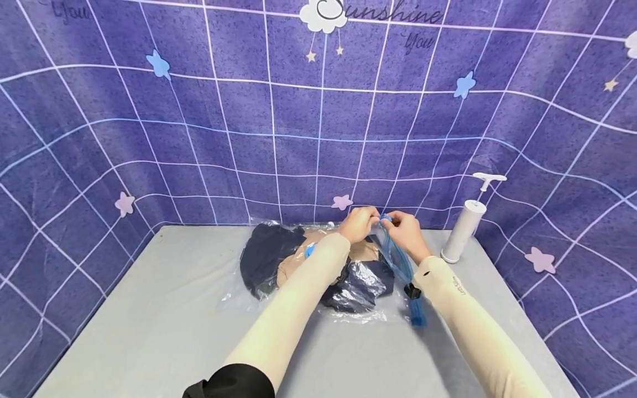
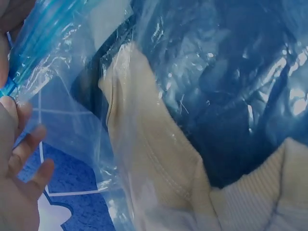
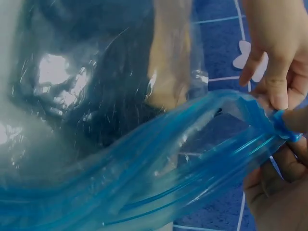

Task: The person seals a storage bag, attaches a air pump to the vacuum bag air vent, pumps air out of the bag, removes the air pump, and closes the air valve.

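A clear plastic bag [image 1: 348,301] lies on the grey table [image 1: 149,331], towards the back, close to the purple grid backdrop [image 1: 199,110]. Inside it sit folded clothes: a dark navy garment [image 1: 266,257] fills the left part and shows again at the front right, crumpled under shiny plastic, and a beige garment [image 1: 291,265] lies across the middle. The left wrist view looks through the film at the beige knit with its ribbed edge [image 2: 154,159], pressed against the navy cloth [image 2: 231,96]. A small blue round piece [image 1: 310,250] sits on top of the bag, partly hidden by the left forearm.

The bag's mouth is edged by a blue zip strip [image 1: 405,271], which rises from the table at the right of the bag up to the hands. Both hands meet at its far end, above the back edge of the bag. The left hand [image 1: 359,223] pinches the strip between thumb and fingers; in the right wrist view its fingertip [image 3: 278,96] presses on the rumpled blue edge. The right hand [image 1: 405,232] grips a small blue slider clip [image 3: 285,129] set on the strip, fingers curled around it. The strip's lower end [image 1: 417,315] trails off past the right wrist.

A white hand pump [image 1: 465,229] with a T-handle stands upright on the table's right rear corner, apart from the bag.
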A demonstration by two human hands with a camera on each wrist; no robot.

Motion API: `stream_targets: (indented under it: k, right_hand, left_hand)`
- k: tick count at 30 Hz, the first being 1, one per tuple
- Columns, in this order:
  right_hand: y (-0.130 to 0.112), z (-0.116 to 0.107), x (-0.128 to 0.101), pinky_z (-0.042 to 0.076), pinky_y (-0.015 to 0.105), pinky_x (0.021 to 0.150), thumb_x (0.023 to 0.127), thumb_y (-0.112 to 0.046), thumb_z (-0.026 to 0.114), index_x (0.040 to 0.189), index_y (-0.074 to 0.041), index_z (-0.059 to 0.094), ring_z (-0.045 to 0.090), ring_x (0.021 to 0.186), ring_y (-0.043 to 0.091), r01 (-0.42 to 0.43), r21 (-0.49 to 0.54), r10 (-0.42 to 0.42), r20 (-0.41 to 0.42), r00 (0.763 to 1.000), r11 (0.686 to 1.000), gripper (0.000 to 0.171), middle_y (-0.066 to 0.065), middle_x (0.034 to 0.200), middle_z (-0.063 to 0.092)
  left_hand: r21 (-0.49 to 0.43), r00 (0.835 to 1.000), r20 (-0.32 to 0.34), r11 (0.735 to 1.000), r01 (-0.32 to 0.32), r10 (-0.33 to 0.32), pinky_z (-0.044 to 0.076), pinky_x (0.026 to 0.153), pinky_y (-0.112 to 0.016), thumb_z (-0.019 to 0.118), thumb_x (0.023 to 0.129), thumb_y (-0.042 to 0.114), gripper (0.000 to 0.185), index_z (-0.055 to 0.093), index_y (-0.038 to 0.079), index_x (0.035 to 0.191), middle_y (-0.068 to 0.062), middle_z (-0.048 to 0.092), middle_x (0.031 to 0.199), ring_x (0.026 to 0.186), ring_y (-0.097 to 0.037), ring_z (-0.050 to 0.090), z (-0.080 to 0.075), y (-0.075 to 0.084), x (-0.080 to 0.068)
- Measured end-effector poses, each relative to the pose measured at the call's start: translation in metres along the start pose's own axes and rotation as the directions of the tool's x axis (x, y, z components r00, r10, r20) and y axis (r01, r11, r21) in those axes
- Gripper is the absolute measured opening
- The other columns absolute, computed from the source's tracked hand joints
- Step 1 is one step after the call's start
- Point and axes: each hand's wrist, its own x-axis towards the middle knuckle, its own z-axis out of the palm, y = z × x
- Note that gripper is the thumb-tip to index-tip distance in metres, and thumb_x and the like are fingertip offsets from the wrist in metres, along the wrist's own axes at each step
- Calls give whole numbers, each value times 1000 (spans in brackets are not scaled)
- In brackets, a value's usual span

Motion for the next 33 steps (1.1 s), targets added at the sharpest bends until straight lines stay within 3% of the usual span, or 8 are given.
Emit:
stream_targets:
  k: [8, 14, 19, 24, 26, 29, 33]
  right_hand:
    - [-5, 3, -2, 47, 34, 66, 95, -18, 74, 94, -1, 77, 63, 67, 23, 167, -91, -172, -48, 984, 982, 18, 11, 78, 75]
    - [-8, -3, -3, 50, 36, 70, 92, -16, 73, 88, -4, 76, 66, 71, 25, 159, -105, -165, -54, 985, 982, 13, 9, 77, 73]
    - [-7, 0, -6, 44, 36, 66, 88, -15, 74, 81, -6, 73, 58, 65, 25, 149, -125, -159, -70, 985, 981, 12, 7, 69, 66]
    - [-6, 10, -8, 46, 37, 68, 90, -19, 72, 86, -6, 74, 59, 69, 24, 135, -114, -138, -12, 990, 984, 13, 8, 78, 70]
    - [-4, 9, -11, 46, 35, 67, 92, -19, 71, 87, -6, 73, 58, 69, 23, 116, -117, -116, 4, 993, 986, 13, 8, 78, 70]
    - [1, 3, -17, 43, 32, 61, 95, -15, 69, 89, -3, 71, 53, 63, 21, 79, -104, -79, 9, 997, 991, 13, 8, 71, 63]
    - [5, -4, -24, 40, 29, 57, 99, -13, 65, 95, 1, 70, 49, 59, 17, 100, -81, -95, 59, 994, 992, 15, 7, 70, 58]
  left_hand:
    - [107, 995, -46, 989, 98, -93, 58, 74, -35, 60, 105, 27, 13, 70, 19, 104, 2, 78, 100, 86, -19, 73, -6, 10, -9]
    - [139, 981, -140, 979, 152, -132, 56, 69, -35, 65, 99, 26, 7, 70, 24, 96, 7, 77, 96, 83, -19, 72, -5, 14, -6]
    - [129, 980, -141, 979, 157, -138, 55, 68, -35, 64, 98, 26, 8, 71, 26, 95, 7, 76, 91, 80, -19, 71, -9, 10, -6]
    - [146, 967, -152, 963, 228, -207, 54, 67, -35, 65, 94, 22, 9, 72, 27, 89, 7, 73, 82, 75, -18, 68, -22, 2, -13]
    - [146, 972, -142, 967, 210, -189, 54, 67, -34, 64, 92, 20, 9, 71, 25, 88, 7, 72, 80, 73, -18, 66, -25, 2, -13]
    - [105, 992, -65, 988, 111, -104, 53, 71, -33, 60, 94, 19, 11, 70, 22, 93, 5, 71, 83, 75, -18, 64, -27, 7, -11]
    - [63, 998, 43, 997, 36, -39, 45, 92, -36, 59, 101, 28, 14, 68, 20, 109, 8, 74, 91, 83, -14, 67, -22, 11, -10]
